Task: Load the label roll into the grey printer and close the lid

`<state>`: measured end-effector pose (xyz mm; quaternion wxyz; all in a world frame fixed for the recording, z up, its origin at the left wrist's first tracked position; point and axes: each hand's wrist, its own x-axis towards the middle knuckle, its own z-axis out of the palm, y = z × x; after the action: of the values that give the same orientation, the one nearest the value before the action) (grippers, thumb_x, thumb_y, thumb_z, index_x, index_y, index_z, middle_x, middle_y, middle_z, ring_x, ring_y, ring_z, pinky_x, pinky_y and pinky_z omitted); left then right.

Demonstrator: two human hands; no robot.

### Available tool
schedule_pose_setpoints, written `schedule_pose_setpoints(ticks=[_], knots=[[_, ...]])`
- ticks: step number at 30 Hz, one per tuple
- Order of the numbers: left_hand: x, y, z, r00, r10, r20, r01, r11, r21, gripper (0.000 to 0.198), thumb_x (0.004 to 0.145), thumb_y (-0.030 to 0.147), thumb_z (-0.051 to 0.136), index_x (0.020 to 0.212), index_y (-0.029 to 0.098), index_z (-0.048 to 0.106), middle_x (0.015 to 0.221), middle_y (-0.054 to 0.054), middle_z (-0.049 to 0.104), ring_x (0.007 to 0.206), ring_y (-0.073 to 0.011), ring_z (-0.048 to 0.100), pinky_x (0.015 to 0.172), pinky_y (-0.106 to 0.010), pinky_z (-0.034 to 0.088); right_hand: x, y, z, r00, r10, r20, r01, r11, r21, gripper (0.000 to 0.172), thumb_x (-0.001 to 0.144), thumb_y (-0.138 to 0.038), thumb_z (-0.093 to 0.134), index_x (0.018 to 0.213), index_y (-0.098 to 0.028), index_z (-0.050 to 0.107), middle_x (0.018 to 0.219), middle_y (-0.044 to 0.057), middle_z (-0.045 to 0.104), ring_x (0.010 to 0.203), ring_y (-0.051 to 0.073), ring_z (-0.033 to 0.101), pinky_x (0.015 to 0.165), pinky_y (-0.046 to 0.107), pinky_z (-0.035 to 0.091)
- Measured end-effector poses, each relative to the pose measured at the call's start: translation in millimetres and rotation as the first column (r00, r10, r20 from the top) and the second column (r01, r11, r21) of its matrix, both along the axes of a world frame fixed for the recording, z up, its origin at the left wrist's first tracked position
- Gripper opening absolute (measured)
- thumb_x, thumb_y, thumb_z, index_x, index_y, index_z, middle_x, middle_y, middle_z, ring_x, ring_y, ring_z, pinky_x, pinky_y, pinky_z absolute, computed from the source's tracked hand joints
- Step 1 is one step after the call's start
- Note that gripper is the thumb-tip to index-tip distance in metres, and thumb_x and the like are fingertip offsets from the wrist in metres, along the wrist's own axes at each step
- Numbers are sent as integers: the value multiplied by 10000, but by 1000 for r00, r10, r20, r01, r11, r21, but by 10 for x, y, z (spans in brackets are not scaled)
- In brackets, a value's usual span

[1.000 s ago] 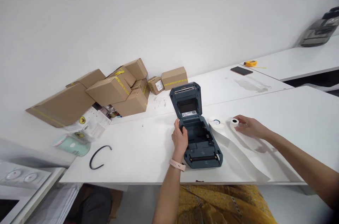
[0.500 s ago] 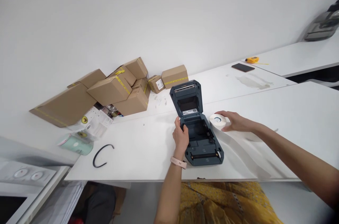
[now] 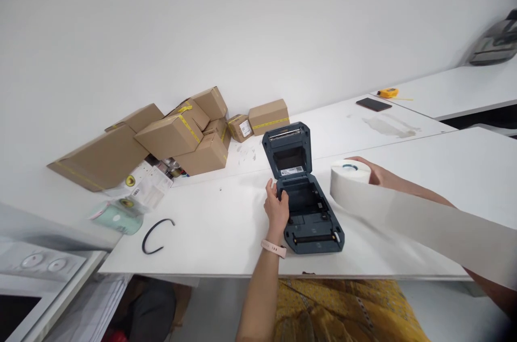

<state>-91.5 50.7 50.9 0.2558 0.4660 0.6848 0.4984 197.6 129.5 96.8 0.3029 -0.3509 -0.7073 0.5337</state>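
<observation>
A dark blue-grey label printer [image 3: 309, 226] stands on the white table with its lid [image 3: 291, 157] raised and its bay bare of any roll. My left hand [image 3: 277, 207] grips the printer's left side wall, thumb inside the rim. To the right of the printer, my right hand [image 3: 374, 172] holds a white label roll [image 3: 343, 164] from behind, above the table. From the roll a long paper strip [image 3: 416, 218] runs right across my forearm and out of view. The roll hides part of my right fingers.
Cardboard boxes [image 3: 169, 137] are piled at the back left. Nearer lie a green canister [image 3: 117, 218] and a black curved band [image 3: 149, 237]. A phone [image 3: 374, 104] and a yellow tape measure [image 3: 388, 93] lie at the back right. The table's front edge [image 3: 222, 276] is close to me.
My right hand has moved the label roll right, away from the printer and closer to me. The strip, which trailed down over the table, now stretches up across my forearm. My left hand stays put.
</observation>
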Motion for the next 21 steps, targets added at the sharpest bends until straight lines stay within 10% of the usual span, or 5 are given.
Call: schedule_pose_setpoints(ticks=[9, 21], knots=[[-165, 34, -43, 979, -83, 188, 79, 996, 28, 740, 855, 326, 697, 1514, 245, 371, 1465, -164, 581, 1282, -279, 624, 1077, -415, 466, -1088, -18, 332, 873, 331, 357, -439, 853, 282, 633, 621, -312, 759, 1188, -239, 486, 1121, 55, 640, 989, 259, 625, 828, 347, 513], [-325, 146, -23, 948, -178, 265, 191, 981, -25, 564, 785, 308, 771, 1327, 275, 620, 1428, -86, 621, 1202, -272, 660, 1086, -421, 472, -1202, 129, 302, 723, 303, 621, -541, 807, 236, 668, 585, -315, 742, 1217, -251, 538, 1133, 82, 666, 996, 312, 642, 793, 374, 510]])
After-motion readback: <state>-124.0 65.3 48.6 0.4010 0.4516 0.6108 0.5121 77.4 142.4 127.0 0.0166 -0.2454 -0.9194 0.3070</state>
